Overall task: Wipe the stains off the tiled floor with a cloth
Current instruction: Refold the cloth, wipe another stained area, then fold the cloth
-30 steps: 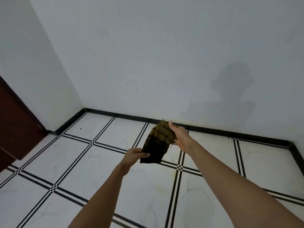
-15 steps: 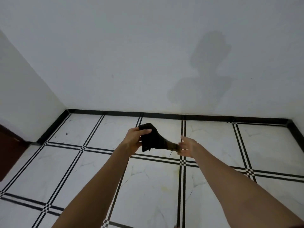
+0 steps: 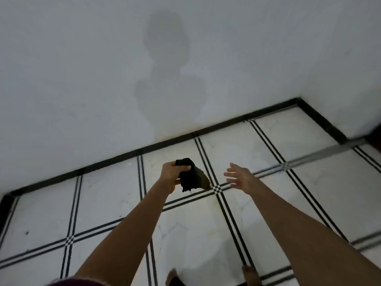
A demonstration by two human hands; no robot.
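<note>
A dark cloth (image 3: 190,177) with an olive-yellow edge is bunched up in my left hand (image 3: 172,175), held in the air above the floor. To its right my right hand (image 3: 239,177) is apart from the cloth, with its fingers spread and nothing in it. Below lies the white tiled floor (image 3: 206,234) with black double lines. A faint yellowish stain (image 3: 212,229) shows on the tile under my arms. A small dark speck (image 3: 26,233) marks a tile at the left.
A white wall (image 3: 103,79) with a black skirting (image 3: 127,152) stands just ahead. A corner (image 3: 300,100) closes the room at the right. My bare feet (image 3: 174,277) stand at the bottom edge. A grey strip (image 3: 329,152) crosses the floor at the right.
My right hand has let go of the cloth and opened. The left hand keeps the cloth bunched. The view has swung, so the wall corner now sits on the right.
</note>
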